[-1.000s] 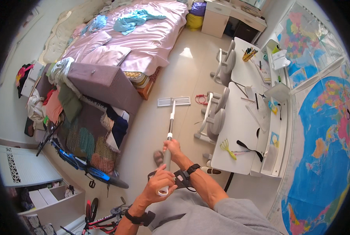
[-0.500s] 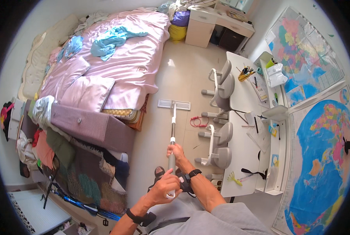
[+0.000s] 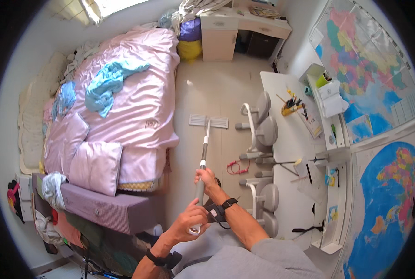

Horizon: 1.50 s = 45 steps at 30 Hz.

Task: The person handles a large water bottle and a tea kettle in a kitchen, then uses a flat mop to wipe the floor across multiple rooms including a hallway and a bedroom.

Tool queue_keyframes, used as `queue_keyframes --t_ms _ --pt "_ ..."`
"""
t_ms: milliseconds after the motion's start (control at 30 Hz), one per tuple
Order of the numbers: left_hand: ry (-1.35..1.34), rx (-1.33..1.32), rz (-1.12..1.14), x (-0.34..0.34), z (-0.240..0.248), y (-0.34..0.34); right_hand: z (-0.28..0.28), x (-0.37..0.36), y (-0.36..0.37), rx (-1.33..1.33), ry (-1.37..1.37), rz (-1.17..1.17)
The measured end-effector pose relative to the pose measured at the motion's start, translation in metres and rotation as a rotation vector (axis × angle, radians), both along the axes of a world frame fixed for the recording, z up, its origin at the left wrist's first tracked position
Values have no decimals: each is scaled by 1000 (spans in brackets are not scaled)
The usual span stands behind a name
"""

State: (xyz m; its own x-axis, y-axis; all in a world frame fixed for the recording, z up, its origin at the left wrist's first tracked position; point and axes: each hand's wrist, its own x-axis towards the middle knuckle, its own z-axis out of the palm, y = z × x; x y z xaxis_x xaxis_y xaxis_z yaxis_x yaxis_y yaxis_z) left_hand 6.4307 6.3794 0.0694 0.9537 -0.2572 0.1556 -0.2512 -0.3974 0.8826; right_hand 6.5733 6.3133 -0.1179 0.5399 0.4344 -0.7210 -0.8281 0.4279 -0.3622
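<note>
I hold a flat mop point(image 3: 204, 151) with both hands, its pole running away from me to a wide white ribbed head point(image 3: 219, 122) lying on the tiled floor. Higher on the pole, my right hand point(image 3: 208, 180) is wrapped round the grey grip. My left hand point(image 3: 189, 223) closes round the lower end, near the white hanging loop; its index finger and thumb lie along the handle. Both wrists wear black straps. To the right of the pole a red looped cord point(image 3: 238, 168) rests on the floor.
A bed point(image 3: 142, 100) with pink bedding and a purple padded end point(image 3: 109, 207) borders the left. Grey-and-white chairs point(image 3: 266, 131) stand along white desks point(image 3: 288, 174) on the right. A drawer desk point(image 3: 219, 42) and yellow bag point(image 3: 189, 50) are at the far end.
The mop head has slid forward over the floor, past the bed's near corner and farther beyond the red cord. My view has shifted forward too; both hands keep their hold on the handle.
</note>
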Motion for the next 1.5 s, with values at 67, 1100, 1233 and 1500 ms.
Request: queue_keyframes --t_ms 67,1100,1233,1500 --pt "13 -14 15 38 11 9 7 32 8 -77 2 21" --pt "-149 -285 367 525 82 229 65 479 205 -95 -64 -125" --pt "-183 -293 315 578 98 230 60 529 209 39 28 -188" --pt "-179 -230 183 700 102 197 47 648 190 88 56 -193"
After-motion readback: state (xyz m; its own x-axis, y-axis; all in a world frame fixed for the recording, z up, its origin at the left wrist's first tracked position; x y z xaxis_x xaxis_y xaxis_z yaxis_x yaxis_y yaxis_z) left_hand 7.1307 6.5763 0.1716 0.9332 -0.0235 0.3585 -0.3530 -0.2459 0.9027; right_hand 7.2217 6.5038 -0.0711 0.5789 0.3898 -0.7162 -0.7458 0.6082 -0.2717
